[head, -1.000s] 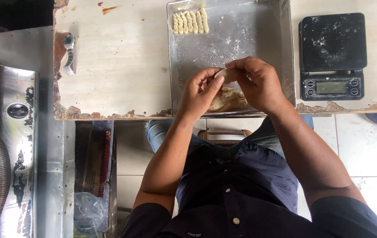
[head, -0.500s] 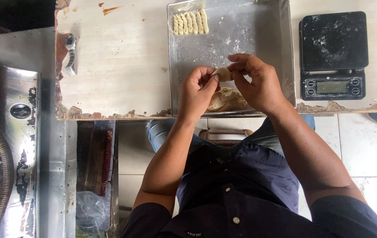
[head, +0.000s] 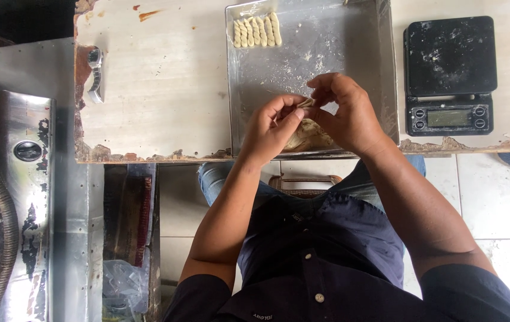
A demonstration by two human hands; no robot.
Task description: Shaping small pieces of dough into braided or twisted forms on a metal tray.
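My left hand [head: 271, 128] and my right hand [head: 345, 113] meet over the near end of a floured metal tray [head: 350, 48]. Between their fingertips they pinch a small pale piece of dough [head: 306, 103]. Under the hands, on the tray's near edge, lies a bigger lump of dough [head: 308, 136], partly hidden by my fingers. A short row of several shaped dough pieces [head: 257, 30] lies in the tray's far left corner.
A black digital scale [head: 450, 74] dusted with flour stands right of the tray. A wristwatch [head: 95, 74] lies at the worn wooden table's left edge [head: 82, 107]. A steel machine surface with a hose [head: 10, 197] sits at the far left. Tiled floor lies below.
Both hands have shifted slightly, working the small dough piece between the fingertips; it now shows less between the fingers. Tray, scale and watch have not moved.
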